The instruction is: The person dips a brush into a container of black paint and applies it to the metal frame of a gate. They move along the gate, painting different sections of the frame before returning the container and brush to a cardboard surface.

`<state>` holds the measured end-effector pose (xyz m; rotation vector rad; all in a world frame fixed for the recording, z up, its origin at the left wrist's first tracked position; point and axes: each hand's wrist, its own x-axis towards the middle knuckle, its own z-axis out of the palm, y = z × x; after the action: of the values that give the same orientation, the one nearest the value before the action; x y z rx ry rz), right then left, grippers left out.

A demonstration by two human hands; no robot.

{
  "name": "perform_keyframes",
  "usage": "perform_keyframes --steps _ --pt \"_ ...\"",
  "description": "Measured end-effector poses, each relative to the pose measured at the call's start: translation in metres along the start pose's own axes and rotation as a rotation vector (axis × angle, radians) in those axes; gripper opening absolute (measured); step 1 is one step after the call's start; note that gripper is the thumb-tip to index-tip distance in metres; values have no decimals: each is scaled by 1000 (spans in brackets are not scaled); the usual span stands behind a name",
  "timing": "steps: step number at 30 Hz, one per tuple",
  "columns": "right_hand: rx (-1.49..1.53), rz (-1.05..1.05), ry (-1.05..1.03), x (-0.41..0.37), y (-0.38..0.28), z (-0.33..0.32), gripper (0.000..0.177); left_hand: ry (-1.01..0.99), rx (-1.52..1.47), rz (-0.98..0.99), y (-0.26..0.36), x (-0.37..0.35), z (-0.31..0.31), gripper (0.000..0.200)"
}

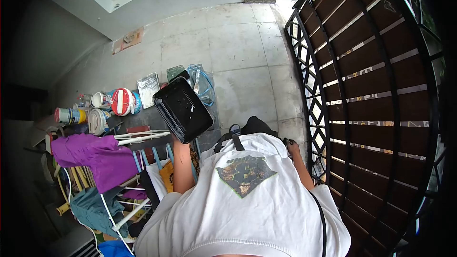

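Left hand (pixel 178 139) grips the near edge of a black tray (pixel 183 109) from below (fingers mostly hidden under it). The tray is held up at chest height, tilted, glossy inside. Right hand (pixel 291 146) is low beside the gate (pixel 315 90), fingers curled with something dark at them; cannot tell whether it is gripping. A white shirt (pixel 247 209) fills the lower view. Left of the tray: a white drying rack (pixel 138 138) with a purple cloth (pixel 95 154) draped over it. Beyond, on the tiled floor (pixel 238 43): a red-and-white bucket (pixel 123 101), paint cans (pixel 69 115), a silver tray (pixel 148 88), a blue cord (pixel 203 83).
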<state>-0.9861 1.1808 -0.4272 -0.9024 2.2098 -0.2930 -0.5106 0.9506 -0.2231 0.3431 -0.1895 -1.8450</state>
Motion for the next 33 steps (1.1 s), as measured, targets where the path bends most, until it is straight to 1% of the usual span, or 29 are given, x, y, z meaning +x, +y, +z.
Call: perform_keyframes --steps 4,6,7,9,11,13,15,17,19,21,22,23,24,25,26,27,28,30,31,33 --pt "48 -46 53 47 -103 -29 52 -5 71 -47 -11 63 23 58" --pt "84 -168 97 69 -149 -47 50 -3 102 -68 -10 89 29 58" --pt "88 -158 108 77 -175 -57 50 -9 101 -82 -10 107 26 58" --pt "-61 -97 198 92 -230 -74 48 5 85 -52 -5 132 15 58" --pt "-20 -188 151 121 -271 -86 48 26 78 -30 6 160 3 58" --pt "23 -296 89 164 -302 -85 48 53 87 -30 15 181 -6 57" --pt "-44 -259 67 186 -358 -91 47 83 104 -41 34 206 -9 57" --pt "-61 -308 -3 218 -410 -90 49 111 115 -35 42 249 -10 57" --pt "58 -373 -86 233 -475 -101 49 131 128 -20 49 297 -13 57" --pt "165 -516 8 226 -540 -118 50 194 136 -5 52 314 -20 57" --pt "315 -519 -41 219 -569 -133 49 227 139 4 54 319 -21 57" --pt "462 -609 -27 219 -589 -136 45 157 543 62 52 332 -10 61" --pt "603 -612 -103 203 -616 -160 43 146 546 40 49 349 8 61" --pt "730 -662 -106 197 -633 -167 44 90 413 -32 47 367 28 61" --pt "780 -718 -163 194 -647 -175 46 37 280 -105 46 386 39 61" --pt "799 -790 -186 193 -659 -180 45 35 286 -131 46 403 40 61" --pt "751 -869 -182 196 -668 -183 45 42 288 -166 47 420 41 63" --pt "655 -941 -166 210 -682 -177 52 42 286 -237 46 461 42 65" --pt "556 -917 -178 213 -691 -185 57 36 284 -265 45 485 43 66" --pt "509 -879 -115 230 -707 -185 58 20 276 -310 44 534 46 68"
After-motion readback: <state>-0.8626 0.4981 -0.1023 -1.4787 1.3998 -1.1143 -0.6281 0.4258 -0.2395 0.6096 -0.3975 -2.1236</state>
